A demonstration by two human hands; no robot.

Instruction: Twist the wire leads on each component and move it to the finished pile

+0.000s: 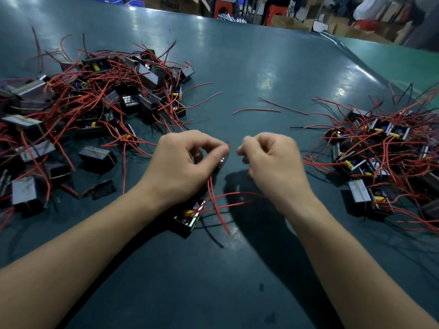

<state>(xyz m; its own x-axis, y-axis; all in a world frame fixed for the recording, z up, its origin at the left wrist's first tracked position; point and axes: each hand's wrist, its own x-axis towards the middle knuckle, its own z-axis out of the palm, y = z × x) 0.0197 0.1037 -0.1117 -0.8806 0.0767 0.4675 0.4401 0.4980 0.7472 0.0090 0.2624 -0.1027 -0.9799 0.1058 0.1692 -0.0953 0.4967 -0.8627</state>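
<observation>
Here, the left hand is curled with thumb and forefinger pinching the tip of a red wire, while the right hand is loosely curled just beside it; whether it grips anything is too blurred to tell. The wire runs down to a small black part near the left wrist on the green table. A big pile lies far left, another pile far right, and two loose wires lie between them.
</observation>
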